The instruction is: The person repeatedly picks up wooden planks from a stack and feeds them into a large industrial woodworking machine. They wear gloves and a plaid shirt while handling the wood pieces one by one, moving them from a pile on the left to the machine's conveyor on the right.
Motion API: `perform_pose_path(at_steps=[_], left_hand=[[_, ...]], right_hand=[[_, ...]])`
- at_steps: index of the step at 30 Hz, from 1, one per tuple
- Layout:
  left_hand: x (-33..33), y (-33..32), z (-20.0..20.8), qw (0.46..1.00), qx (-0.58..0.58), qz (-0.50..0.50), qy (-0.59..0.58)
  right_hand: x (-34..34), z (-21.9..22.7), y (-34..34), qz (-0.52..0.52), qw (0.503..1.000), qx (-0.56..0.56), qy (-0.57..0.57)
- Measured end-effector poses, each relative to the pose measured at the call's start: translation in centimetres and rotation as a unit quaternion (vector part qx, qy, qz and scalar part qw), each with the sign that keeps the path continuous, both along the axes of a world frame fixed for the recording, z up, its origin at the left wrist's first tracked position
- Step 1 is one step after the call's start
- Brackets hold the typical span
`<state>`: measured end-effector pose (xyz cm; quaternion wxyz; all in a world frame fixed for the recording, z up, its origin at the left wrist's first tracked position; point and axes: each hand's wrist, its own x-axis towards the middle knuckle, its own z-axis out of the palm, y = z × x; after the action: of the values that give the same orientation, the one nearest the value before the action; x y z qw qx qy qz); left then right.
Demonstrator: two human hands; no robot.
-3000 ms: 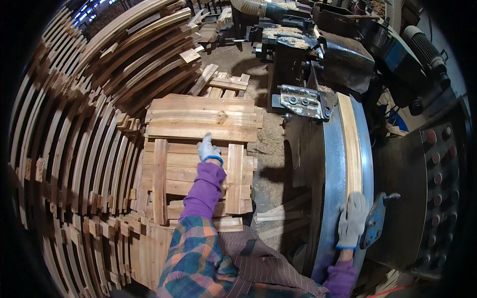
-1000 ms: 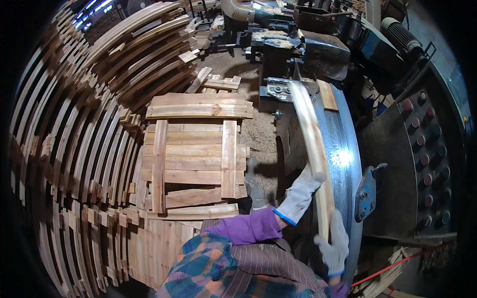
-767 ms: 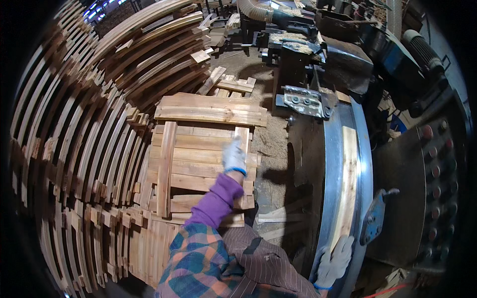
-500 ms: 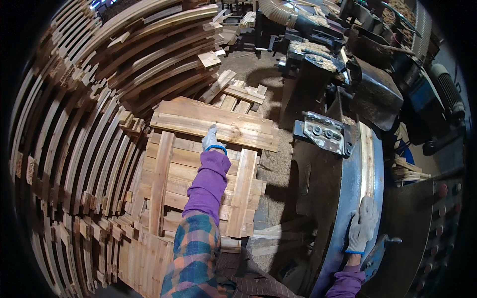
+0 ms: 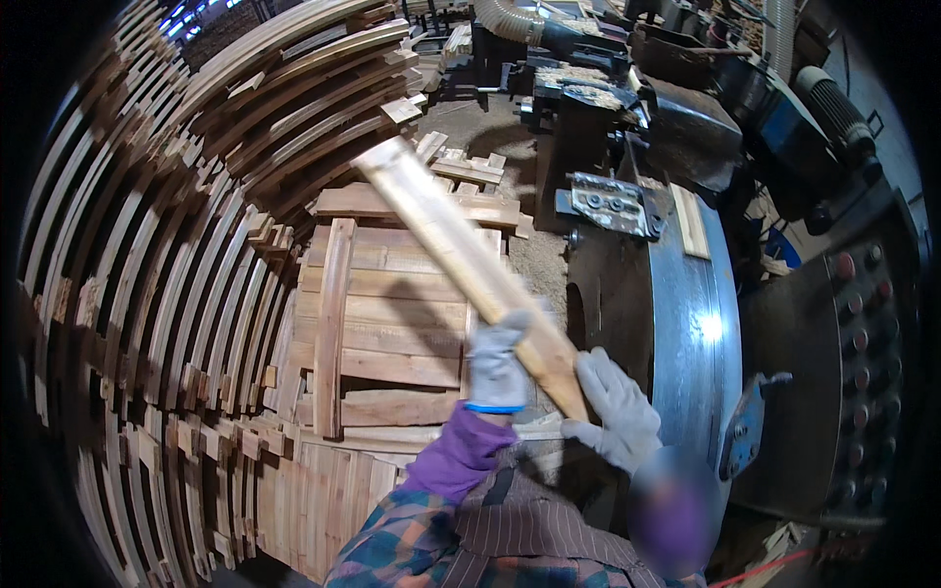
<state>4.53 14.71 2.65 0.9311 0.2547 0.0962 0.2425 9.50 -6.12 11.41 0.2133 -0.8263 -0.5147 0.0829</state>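
A wooden board [image 5: 446, 250] is held slantwise above the stacked planks, its far end up to the left and its near end toward the machine. My left hand [image 5: 498, 365], in a pale glove with a blue cuff, is closed around the board's left edge near its lower part. At the board's near end is my gloved right hand [image 5: 619, 412], fingers stretched and thumb apart, by the end's right side; whether it presses on the wood I cannot tell. Beneath lies a pile of planks [image 5: 392, 294] with cross pieces. Another board [image 5: 689, 220] lies at the far end of the metal machine table [image 5: 686, 333].
Tall stacks of boards [image 5: 147, 284] stand along the left. A metal guide block [image 5: 613, 204] sits at the machine table's far left edge. To the right is a control panel [image 5: 855, 363] with several buttons. A ribbed hose [image 5: 510, 20] and sawdust-covered machinery [image 5: 588, 88] are at the back.
My left hand has taken a board up off the pile and brought it nearer, swinging it slantwise. My right hand has left the machine table's board, which has moved farther along.
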Motion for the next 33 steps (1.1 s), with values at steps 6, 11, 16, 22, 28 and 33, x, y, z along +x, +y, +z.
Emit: perform_pose_path(at_steps=[6, 11, 16, 22, 28, 33], left_hand=[[1.5, -10.4, -2.6, 0.898, -0.33, -0.222, -0.188], [0.8, -9.7, -0.9, 0.968, -0.151, -0.113, 0.162], [0.6, -5.5, -3.0, 0.972, -0.088, -0.086, 0.202], [-1.7, -1.1, -3.6, 0.966, -0.105, 0.037, 0.233], [-1.5, 0.2, -5.6, 0.964, -0.117, 0.001, 0.239], [-1.0, 1.5, -4.7, 0.959, -0.115, -0.017, 0.257]], right_hand=[[-11.2, -0.1, -12.7, -0.31, 0.947, 0.053, 0.067], [-12.2, -0.9, -13.3, -0.473, 0.876, -0.08, 0.045], [-1.9, -2.8, -12.2, -0.346, 0.908, -0.155, -0.18], [1.9, -3.7, -11.4, -0.292, 0.923, -0.173, -0.179], [8.7, -7.1, -10.1, -0.305, 0.892, -0.121, -0.31], [21.2, -8.5, -3.2, -0.298, 0.89, -0.152, -0.309]])
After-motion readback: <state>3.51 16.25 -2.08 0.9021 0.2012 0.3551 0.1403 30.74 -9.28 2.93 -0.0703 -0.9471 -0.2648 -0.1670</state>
